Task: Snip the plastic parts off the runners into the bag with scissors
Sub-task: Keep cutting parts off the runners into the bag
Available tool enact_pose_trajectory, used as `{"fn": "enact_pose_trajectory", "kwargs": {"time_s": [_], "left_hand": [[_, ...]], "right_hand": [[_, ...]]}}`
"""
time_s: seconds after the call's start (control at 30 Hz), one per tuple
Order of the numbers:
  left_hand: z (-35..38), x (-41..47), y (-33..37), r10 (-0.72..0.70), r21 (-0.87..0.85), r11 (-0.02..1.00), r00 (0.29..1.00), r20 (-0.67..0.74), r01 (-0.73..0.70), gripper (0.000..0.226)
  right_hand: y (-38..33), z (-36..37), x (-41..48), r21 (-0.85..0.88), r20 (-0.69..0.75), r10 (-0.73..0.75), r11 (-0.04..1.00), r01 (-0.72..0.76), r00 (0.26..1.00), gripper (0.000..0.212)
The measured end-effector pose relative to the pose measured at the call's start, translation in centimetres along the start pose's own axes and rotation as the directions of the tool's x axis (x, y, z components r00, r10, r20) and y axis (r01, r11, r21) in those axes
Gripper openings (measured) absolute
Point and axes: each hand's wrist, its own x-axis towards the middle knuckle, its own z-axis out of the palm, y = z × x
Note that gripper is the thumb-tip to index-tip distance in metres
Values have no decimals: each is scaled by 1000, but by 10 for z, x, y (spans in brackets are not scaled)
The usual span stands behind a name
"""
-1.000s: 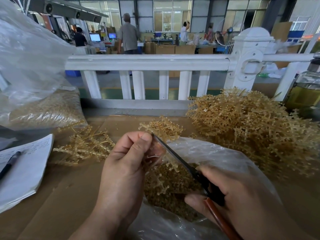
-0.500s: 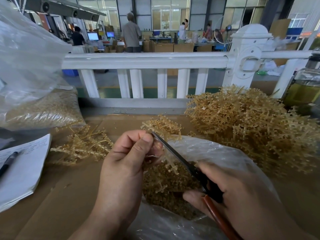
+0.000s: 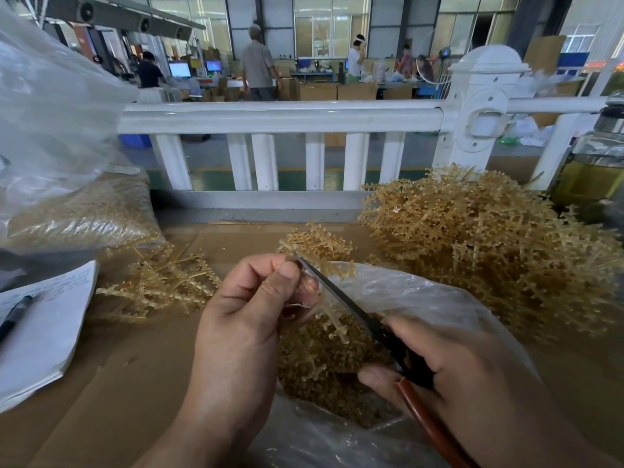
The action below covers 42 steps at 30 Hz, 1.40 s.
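left hand (image 3: 243, 319) pinches with thumb and forefinger, right hand (image 3: 452, 376) curled tight beside it.

The amber translucent plastic runners (image 3: 489, 248) look knobbly and slightly glossy. The clear thin plastic bag (image 3: 422, 298) is crinkled and shiny. The dark metal-bladed scissors (image 3: 337, 292) have smooth blades and a glossy reddish-brown handle. The brown cardboard tabletop (image 3: 118, 383) and the white paper sheets (image 3: 44, 339) are matt; the white railing (image 3: 270, 114) gleams smooth.

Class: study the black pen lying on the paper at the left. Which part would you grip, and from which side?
Probably the barrel of the pen, pinched from above, across its slant. It lies flat on the paper, so only its top and long sides are free. Its lower end runs out of the picture, so take the part in view.
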Motion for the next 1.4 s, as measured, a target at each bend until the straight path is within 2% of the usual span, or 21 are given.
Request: {"fn": "enact_pose_trajectory", "kwargs": {"time_s": [0.3, 0.47, 0.57, 0.77, 0.83, 0.93, 1.07, 1.2, 1.33, 1.4], "left_hand": [[-1, -1, 3, -21, -29, 999, 1000, -3, 21, 14], [2, 0, 5, -46, -56, 997, 999, -2, 46, 14], [2, 0, 6, -78, -88, 993, 997, -1, 77, 12], [3, 0, 7, -110, -158, 981, 994, 6, 110, 5], [4, 0, 7, -133, -181, 975, 991, 6, 132, 5], [4, 0, 9, -195, -217, 956, 980, 41, 199, 6], [10, -5, 11, -282, -208, 933, 956, 80, 293, 11], [17, -11, 7, -314, -148, 931, 940, 138, 333, 22], [22, -14, 4, -316, -164, 927, 939, 139, 337, 25], [24, -14, 6, -304, -170, 931, 943, 134, 324, 27]], "right_hand": [[1, -1, -1, 85, -21, -20, 996, 22, 1000, 45], [3, -2, -1, 73, 13, -49, 996, 48, 999, 40], [4, 0, -2, 116, 52, -33, 993, 27, 998, 42], [6, 1, -3, 145, 8, -7, 989, 6, 1000, 42], [4, -2, -3, 217, 17, 32, 976, -35, 999, 37], [1, -6, -2, 534, 139, 125, 826, -180, 982, 37], [-2, 2, -1, 825, 196, 181, 501, -262, 964, 39], [-3, 13, 0, 906, 163, 160, 366, -212, 974, 25], [0, 20, -1, 933, 129, 251, 297, -203, 959, 27], [1, 22, -1, 954, 132, 270, 226, -196, 954, 29]]}}
